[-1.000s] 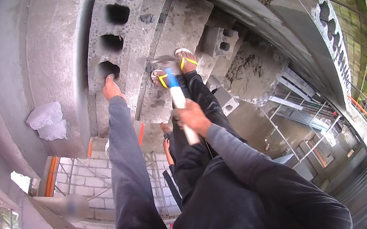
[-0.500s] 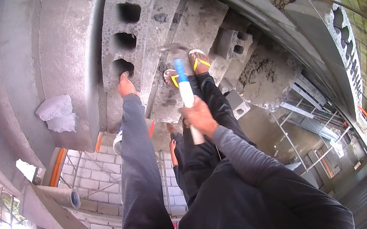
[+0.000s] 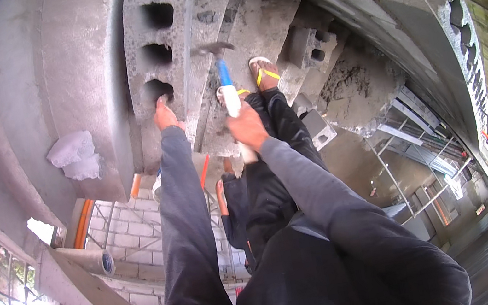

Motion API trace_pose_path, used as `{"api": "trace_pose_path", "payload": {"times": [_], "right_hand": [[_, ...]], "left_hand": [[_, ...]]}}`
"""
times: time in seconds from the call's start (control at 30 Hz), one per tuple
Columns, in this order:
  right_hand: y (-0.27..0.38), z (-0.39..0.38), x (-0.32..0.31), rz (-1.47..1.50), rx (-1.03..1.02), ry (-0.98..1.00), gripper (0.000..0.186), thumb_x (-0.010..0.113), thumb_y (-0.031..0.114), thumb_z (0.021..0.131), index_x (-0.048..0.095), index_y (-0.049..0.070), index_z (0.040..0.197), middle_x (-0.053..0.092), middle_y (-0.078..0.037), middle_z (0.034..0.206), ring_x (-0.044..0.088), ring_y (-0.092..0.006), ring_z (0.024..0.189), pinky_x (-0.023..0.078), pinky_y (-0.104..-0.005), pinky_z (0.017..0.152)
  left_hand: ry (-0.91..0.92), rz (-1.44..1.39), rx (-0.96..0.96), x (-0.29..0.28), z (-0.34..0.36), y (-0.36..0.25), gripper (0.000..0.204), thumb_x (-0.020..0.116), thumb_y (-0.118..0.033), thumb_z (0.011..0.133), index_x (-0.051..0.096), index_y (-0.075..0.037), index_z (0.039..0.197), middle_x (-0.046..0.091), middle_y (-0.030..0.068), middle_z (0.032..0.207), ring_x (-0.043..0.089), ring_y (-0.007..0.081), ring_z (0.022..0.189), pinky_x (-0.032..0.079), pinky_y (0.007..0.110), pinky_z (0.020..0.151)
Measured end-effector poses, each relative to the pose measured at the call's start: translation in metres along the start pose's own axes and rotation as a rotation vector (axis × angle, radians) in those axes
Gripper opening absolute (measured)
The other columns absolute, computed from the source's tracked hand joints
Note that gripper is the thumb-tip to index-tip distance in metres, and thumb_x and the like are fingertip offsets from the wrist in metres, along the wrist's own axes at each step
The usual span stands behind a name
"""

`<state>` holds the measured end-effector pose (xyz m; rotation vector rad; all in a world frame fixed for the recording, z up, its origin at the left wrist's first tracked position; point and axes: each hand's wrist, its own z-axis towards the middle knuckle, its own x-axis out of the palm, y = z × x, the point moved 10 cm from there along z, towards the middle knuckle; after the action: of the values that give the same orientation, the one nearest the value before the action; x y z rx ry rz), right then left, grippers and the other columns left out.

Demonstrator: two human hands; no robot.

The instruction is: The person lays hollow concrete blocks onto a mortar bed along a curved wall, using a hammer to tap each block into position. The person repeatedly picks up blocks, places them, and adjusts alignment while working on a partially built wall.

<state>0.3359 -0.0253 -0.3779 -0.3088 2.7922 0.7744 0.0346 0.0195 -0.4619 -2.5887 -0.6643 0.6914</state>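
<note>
A grey hollow concrete block [image 3: 158, 36] with three holes lies on the concrete ledge, its holes facing up. My left hand [image 3: 168, 115] grips its near end, the thumb at the edge of the nearest hole; the other fingers are mostly hidden. In my right hand [image 3: 247, 128] is a hammer [image 3: 224, 74] with a blue and white handle, closed around the white part. The hammer's metal head is slightly blurred and hangs to the right of the block, apart from it.
My sandalled feet stand on concrete just beyond the hammer. A smaller block [image 3: 311, 46] and wet mortar [image 3: 348, 82] lie to the right. A crumpled pale lump [image 3: 75, 155] rests on the left ledge. Below, another person's hand [image 3: 221, 197] shows near metal scaffolding [image 3: 388, 174].
My right hand has swung the hammer left and slightly up, nearer the block. My left hand keeps its grip on the block's near end. The view has shifted a little.
</note>
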Motion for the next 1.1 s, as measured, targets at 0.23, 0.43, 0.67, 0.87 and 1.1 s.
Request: {"api": "trace_pose_path", "payload": {"times": [0.23, 0.43, 0.67, 0.87, 1.1], "right_hand": [[-0.079, -0.016, -0.092, 1.051, 0.402, -0.661, 0.015, 0.067, 0.008, 0.092, 0.054, 0.000, 0.088, 0.061, -0.007, 0.072, 0.058, -0.0188, 0.049, 0.051, -0.0323, 0.044], [0.021, 0.003, 0.022, -0.081, 0.064, 0.068, 0.045, 0.067, 0.023, 0.084, 0.054, -0.011, 0.110, 0.066, -0.026, 0.099, 0.067, -0.0387, 0.098, 0.053, -0.0461, 0.090], [-0.058, -0.067, -0.084, 0.718, 0.386, -0.226, 0.011, 0.062, 0.003, 0.092, 0.054, 0.004, 0.099, 0.051, -0.002, 0.066, 0.050, -0.0120, 0.045, 0.045, -0.0299, 0.039], [0.031, -0.064, -0.024, 0.173, 0.061, -0.066, 0.018, 0.063, 0.013, 0.092, 0.054, 0.000, 0.099, 0.059, -0.010, 0.079, 0.062, -0.0300, 0.069, 0.053, -0.0492, 0.069], [-0.001, -0.092, -0.054, 0.652, 0.240, -0.024, 0.020, 0.058, 0.001, 0.097, 0.045, 0.009, 0.109, 0.058, -0.005, 0.078, 0.056, -0.0127, 0.052, 0.049, -0.0302, 0.043]], "left_hand": [[-0.049, 0.023, 0.029, 0.013, -0.027, -0.018, 0.058, 0.062, -0.040, 0.095, 0.063, 0.008, 0.127, 0.064, 0.0169, 0.124, 0.065, 0.0286, 0.104, 0.056, 0.047, 0.083], [0.010, -0.064, -0.072, 0.027, -0.038, -0.014, 0.056, 0.062, -0.039, 0.095, 0.064, 0.008, 0.125, 0.065, 0.0192, 0.119, 0.065, 0.0288, 0.101, 0.056, 0.047, 0.081], [-0.001, -0.104, 0.001, 0.017, -0.014, -0.008, 0.055, 0.072, -0.034, 0.087, 0.067, 0.012, 0.117, 0.067, 0.0173, 0.121, 0.063, 0.0278, 0.105, 0.049, 0.040, 0.094], [-0.086, -0.026, 0.006, 0.023, -0.034, -0.019, 0.059, 0.071, -0.039, 0.089, 0.067, 0.014, 0.116, 0.068, 0.0187, 0.120, 0.061, 0.0279, 0.107, 0.046, 0.039, 0.096], [-0.116, 0.056, -0.022, 0.013, -0.028, -0.005, 0.061, 0.071, -0.038, 0.088, 0.066, 0.014, 0.120, 0.067, 0.0222, 0.125, 0.062, 0.0298, 0.113, 0.046, 0.041, 0.099]]}}
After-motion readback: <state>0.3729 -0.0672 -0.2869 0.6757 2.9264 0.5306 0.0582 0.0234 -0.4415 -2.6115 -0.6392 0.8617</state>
